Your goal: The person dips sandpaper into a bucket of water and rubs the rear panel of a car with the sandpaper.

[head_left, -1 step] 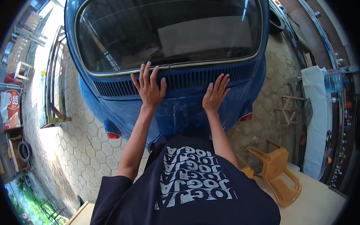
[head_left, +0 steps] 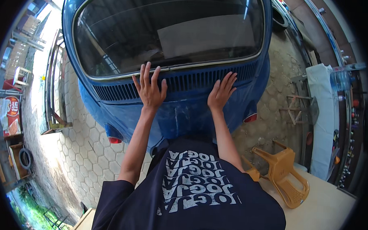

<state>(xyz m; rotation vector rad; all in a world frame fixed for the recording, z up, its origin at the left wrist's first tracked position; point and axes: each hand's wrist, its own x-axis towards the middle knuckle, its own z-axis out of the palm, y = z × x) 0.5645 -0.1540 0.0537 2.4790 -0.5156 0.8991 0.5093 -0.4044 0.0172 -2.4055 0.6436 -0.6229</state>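
Observation:
A blue car with a rounded body stands right in front of me. Both of my hands are on its sloping panel, palms down. My left hand lies with fingers spread over the row of slotted vents, its fingertips by the lower trim of the dark window. Farther right, my right hand rests on the panel, with its stretched fingers over the vents near their right end. Neither hand holds anything. What lies under the palms is hidden.
A yellow-brown plastic chair lies tipped at the right. Beyond it are a white-covered bench and a wooden stand. Hexagonal paving covers the ground at left, beside a wood-and-metal frame. A tyre stands farther left.
My right hand has slid slightly right along the vents. My left hand keeps about the same place on the car. The whole view has shifted a little.

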